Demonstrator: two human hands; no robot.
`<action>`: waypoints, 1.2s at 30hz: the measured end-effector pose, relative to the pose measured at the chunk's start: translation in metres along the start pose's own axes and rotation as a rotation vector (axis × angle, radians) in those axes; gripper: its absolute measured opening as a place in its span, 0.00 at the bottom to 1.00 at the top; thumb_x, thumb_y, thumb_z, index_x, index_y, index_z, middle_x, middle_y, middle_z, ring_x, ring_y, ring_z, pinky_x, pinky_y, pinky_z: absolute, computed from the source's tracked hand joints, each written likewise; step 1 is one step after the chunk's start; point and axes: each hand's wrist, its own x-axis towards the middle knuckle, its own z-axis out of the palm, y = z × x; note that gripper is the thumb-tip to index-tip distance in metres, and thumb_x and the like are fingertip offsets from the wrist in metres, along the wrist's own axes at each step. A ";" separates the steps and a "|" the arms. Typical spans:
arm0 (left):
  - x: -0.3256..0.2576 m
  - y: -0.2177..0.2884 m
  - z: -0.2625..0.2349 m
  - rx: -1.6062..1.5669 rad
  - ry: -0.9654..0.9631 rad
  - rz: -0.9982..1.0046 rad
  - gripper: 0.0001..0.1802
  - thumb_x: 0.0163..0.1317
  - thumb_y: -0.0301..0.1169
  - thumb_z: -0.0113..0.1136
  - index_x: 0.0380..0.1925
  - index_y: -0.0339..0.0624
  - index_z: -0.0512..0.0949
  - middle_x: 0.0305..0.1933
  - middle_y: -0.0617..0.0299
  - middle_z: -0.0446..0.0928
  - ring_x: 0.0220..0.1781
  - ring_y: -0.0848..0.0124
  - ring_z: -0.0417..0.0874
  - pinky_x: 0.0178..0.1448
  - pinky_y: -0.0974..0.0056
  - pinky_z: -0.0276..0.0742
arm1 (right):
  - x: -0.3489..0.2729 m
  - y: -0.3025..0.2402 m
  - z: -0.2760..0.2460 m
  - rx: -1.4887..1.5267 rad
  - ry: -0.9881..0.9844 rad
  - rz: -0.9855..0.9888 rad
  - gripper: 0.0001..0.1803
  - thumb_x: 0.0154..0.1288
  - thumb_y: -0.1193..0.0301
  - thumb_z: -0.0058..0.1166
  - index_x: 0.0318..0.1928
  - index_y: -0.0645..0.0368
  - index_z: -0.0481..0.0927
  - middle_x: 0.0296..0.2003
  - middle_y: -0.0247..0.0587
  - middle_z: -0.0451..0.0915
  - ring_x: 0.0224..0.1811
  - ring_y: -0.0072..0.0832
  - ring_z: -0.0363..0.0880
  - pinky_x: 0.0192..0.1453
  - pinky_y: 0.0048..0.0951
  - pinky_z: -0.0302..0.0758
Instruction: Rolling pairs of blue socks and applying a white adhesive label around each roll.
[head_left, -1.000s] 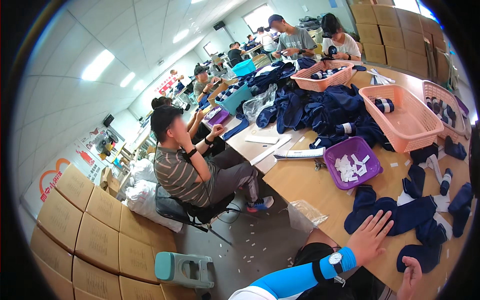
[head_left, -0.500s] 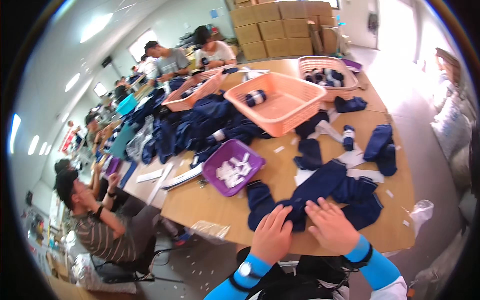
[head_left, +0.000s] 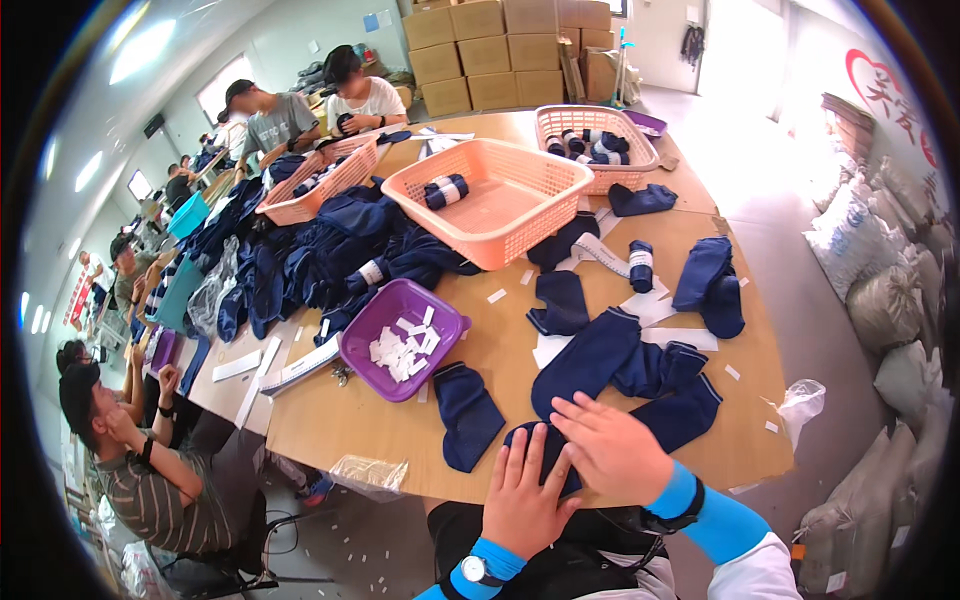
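Note:
A navy sock [head_left: 592, 362] lies flattened near the table's front edge, its lower part under my hands. My left hand [head_left: 527, 500] rests palm down on the sock's near end, fingers spread. Just to its right, my right hand [head_left: 618, 450] lies flat over the same sock, fingers stretched out and holding nothing. Another navy sock [head_left: 467, 418] lies to the left of my hands, apart from them. More navy socks [head_left: 682, 408] overlap to the right. Beyond sits a short navy sock piece [head_left: 559, 303], and a banded sock roll [head_left: 641, 267] stands near white paper strips [head_left: 680, 338].
A purple basket [head_left: 352, 350] of small white labels stands left of the socks. Orange baskets [head_left: 470, 250] holding sock rolls are farther back, beside a heap of navy socks [head_left: 350, 215]. A clear plastic bag [head_left: 802, 403] hangs at the right edge. A seated person [head_left: 175, 480] is at left.
The view has turned, so the table sits farther left. My hands have come closer together on the sock, and the left sock now lies apart from them.

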 end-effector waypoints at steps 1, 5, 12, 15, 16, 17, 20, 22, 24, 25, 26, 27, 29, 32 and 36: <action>0.001 -0.001 0.000 -0.004 -0.027 0.002 0.36 0.66 0.53 0.67 0.72 0.51 0.79 0.85 0.40 0.59 0.86 0.32 0.55 0.83 0.33 0.60 | -0.004 -0.001 0.001 -0.171 -0.095 -0.081 0.24 0.72 0.64 0.61 0.63 0.62 0.85 0.71 0.51 0.79 0.73 0.51 0.78 0.75 0.50 0.74; -0.001 -0.002 0.005 0.052 -0.073 -0.016 0.34 0.68 0.56 0.65 0.75 0.70 0.77 0.87 0.39 0.55 0.85 0.25 0.54 0.83 0.30 0.58 | -0.033 -0.037 -0.010 -0.023 -0.114 0.082 0.29 0.75 0.63 0.59 0.70 0.68 0.77 0.74 0.56 0.74 0.76 0.56 0.73 0.78 0.54 0.71; -0.002 0.009 -0.002 0.033 -0.078 -0.017 0.35 0.68 0.53 0.65 0.76 0.69 0.76 0.85 0.29 0.54 0.84 0.20 0.52 0.82 0.26 0.57 | -0.084 -0.026 -0.006 0.128 -0.156 0.149 0.33 0.77 0.62 0.59 0.76 0.64 0.71 0.78 0.53 0.70 0.80 0.57 0.67 0.84 0.52 0.64; -0.003 0.008 -0.005 0.051 -0.084 0.014 0.36 0.67 0.55 0.66 0.75 0.70 0.76 0.85 0.27 0.54 0.84 0.20 0.52 0.82 0.26 0.57 | -0.086 -0.010 -0.012 0.113 -0.102 0.120 0.31 0.79 0.62 0.58 0.76 0.60 0.73 0.78 0.48 0.71 0.81 0.54 0.67 0.85 0.52 0.62; -0.002 0.007 -0.003 0.049 -0.085 0.024 0.36 0.67 0.55 0.66 0.75 0.70 0.76 0.85 0.27 0.54 0.84 0.20 0.52 0.82 0.26 0.57 | -0.092 -0.004 -0.014 0.109 -0.095 0.127 0.31 0.79 0.62 0.58 0.76 0.60 0.73 0.78 0.48 0.71 0.81 0.54 0.67 0.85 0.52 0.62; -0.002 0.006 0.000 0.047 -0.105 0.026 0.36 0.66 0.55 0.67 0.75 0.71 0.76 0.85 0.28 0.53 0.84 0.20 0.52 0.82 0.26 0.58 | -0.100 0.001 -0.014 0.125 -0.148 0.130 0.30 0.79 0.63 0.58 0.76 0.59 0.73 0.78 0.48 0.70 0.81 0.55 0.66 0.85 0.53 0.62; 0.004 0.006 -0.001 0.050 -0.125 0.005 0.37 0.65 0.56 0.68 0.75 0.71 0.76 0.85 0.28 0.53 0.85 0.21 0.51 0.82 0.26 0.58 | -0.097 -0.002 -0.040 0.272 -0.145 0.164 0.27 0.81 0.61 0.54 0.74 0.59 0.76 0.79 0.48 0.70 0.82 0.55 0.65 0.85 0.55 0.60; -0.002 0.010 -0.005 0.054 -0.143 -0.020 0.38 0.64 0.56 0.69 0.75 0.71 0.76 0.85 0.28 0.52 0.85 0.21 0.50 0.82 0.26 0.58 | -0.096 0.002 -0.059 0.132 0.041 0.146 0.27 0.82 0.59 0.51 0.73 0.59 0.77 0.78 0.49 0.71 0.82 0.55 0.65 0.85 0.56 0.59; -0.001 0.010 -0.002 0.054 -0.125 -0.048 0.38 0.64 0.57 0.69 0.75 0.69 0.76 0.86 0.28 0.51 0.85 0.21 0.49 0.82 0.26 0.57 | -0.105 0.019 -0.054 0.089 0.077 0.199 0.27 0.83 0.58 0.47 0.73 0.59 0.78 0.78 0.48 0.71 0.82 0.55 0.65 0.86 0.55 0.57; 0.004 0.012 -0.004 0.061 -0.150 -0.042 0.39 0.64 0.58 0.69 0.75 0.68 0.77 0.87 0.28 0.49 0.86 0.22 0.49 0.83 0.27 0.56 | -0.116 0.029 -0.052 0.057 -0.007 0.253 0.26 0.83 0.58 0.47 0.72 0.58 0.78 0.78 0.47 0.71 0.82 0.54 0.65 0.86 0.55 0.57; 0.008 0.013 -0.004 0.060 -0.153 -0.030 0.39 0.64 0.58 0.69 0.75 0.68 0.77 0.87 0.28 0.49 0.86 0.22 0.49 0.83 0.27 0.56 | -0.123 0.037 -0.051 0.026 -0.091 0.305 0.26 0.83 0.59 0.47 0.72 0.58 0.78 0.78 0.46 0.71 0.82 0.54 0.64 0.86 0.55 0.57; 0.006 0.014 -0.003 0.060 -0.146 -0.035 0.39 0.64 0.58 0.69 0.75 0.67 0.77 0.87 0.28 0.48 0.86 0.22 0.48 0.83 0.27 0.55 | -0.124 0.043 -0.049 0.091 -0.031 0.294 0.24 0.83 0.60 0.48 0.69 0.58 0.81 0.75 0.45 0.76 0.80 0.52 0.68 0.85 0.55 0.60; 0.001 0.013 -0.003 0.065 -0.146 -0.049 0.40 0.62 0.57 0.71 0.74 0.66 0.78 0.87 0.27 0.46 0.86 0.22 0.47 0.84 0.28 0.53 | -0.126 0.052 -0.044 0.207 0.049 0.298 0.23 0.83 0.61 0.48 0.67 0.58 0.83 0.73 0.44 0.78 0.79 0.52 0.71 0.84 0.55 0.61; -0.003 0.006 0.002 0.051 -0.137 -0.046 0.41 0.61 0.57 0.72 0.75 0.67 0.77 0.87 0.27 0.47 0.86 0.22 0.47 0.85 0.29 0.53 | -0.127 0.056 -0.043 0.277 0.136 0.277 0.21 0.83 0.61 0.48 0.63 0.59 0.85 0.68 0.44 0.83 0.75 0.51 0.75 0.82 0.54 0.65; 0.004 0.011 0.000 0.052 -0.143 -0.044 0.44 0.60 0.55 0.73 0.78 0.68 0.73 0.86 0.27 0.50 0.85 0.22 0.50 0.85 0.30 0.54 | -0.128 0.054 -0.044 0.276 0.190 0.271 0.21 0.83 0.60 0.49 0.57 0.61 0.88 0.62 0.44 0.87 0.72 0.51 0.79 0.81 0.53 0.67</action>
